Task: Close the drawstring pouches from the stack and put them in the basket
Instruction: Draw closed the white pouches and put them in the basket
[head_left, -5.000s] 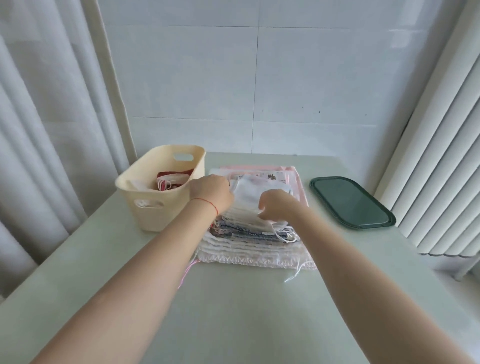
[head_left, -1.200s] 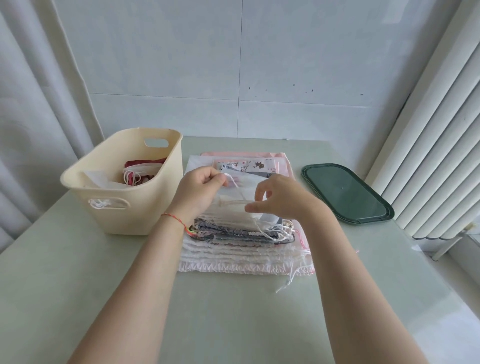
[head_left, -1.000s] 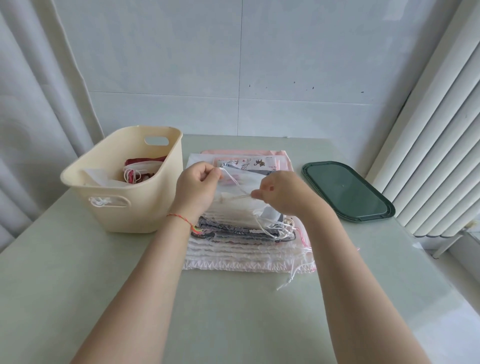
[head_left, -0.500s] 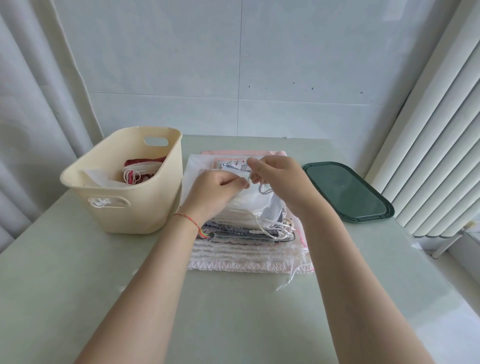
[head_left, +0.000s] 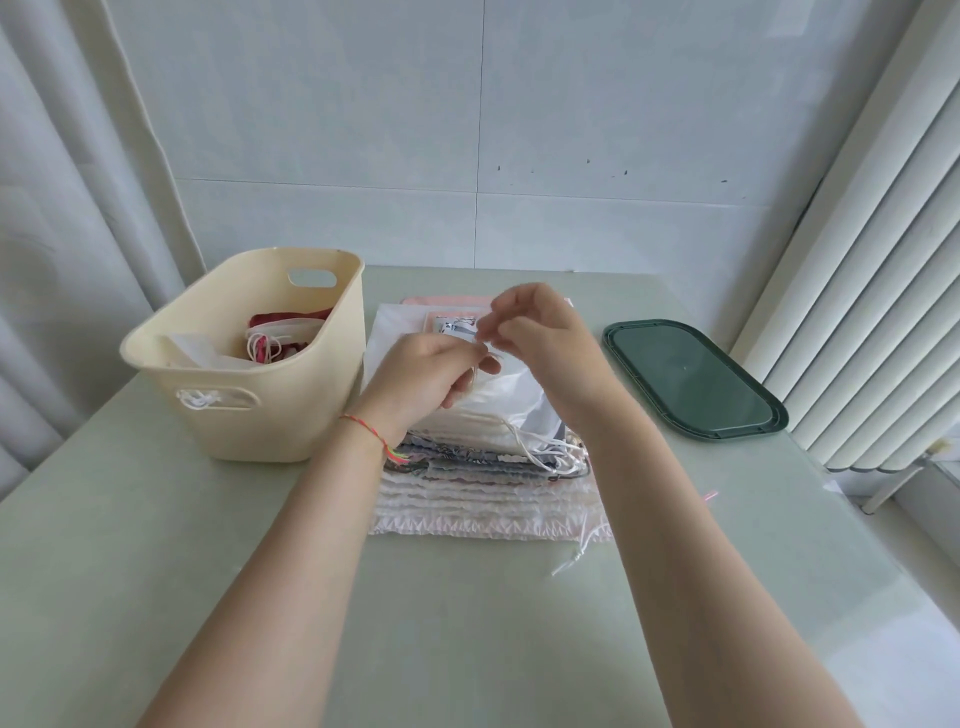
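A stack of flat drawstring pouches (head_left: 483, 483) lies in the middle of the pale green table. Above its far part, my left hand (head_left: 426, 376) grips the gathered mouth of a white pouch (head_left: 506, 402) that rests on top of the stack. My right hand (head_left: 540, 332) is just beyond it, fingertips pinched on the pouch's thin drawstring; the hand is blurred. The cream plastic basket (head_left: 270, 415) stands to the left of the stack, with red and white pouches and cords (head_left: 270, 343) inside.
A dark green oval tray (head_left: 691, 379) lies on the table to the right of the stack. Loose white cords (head_left: 576, 551) trail off the stack's near right corner. Curtains hang on both sides, and a tiled wall stands behind the table.
Both hands went from lifting the white pouch off the stack to working its cord. My right hand has risen and moved farther away with the drawstring while my left bunches the pouch's mouth.
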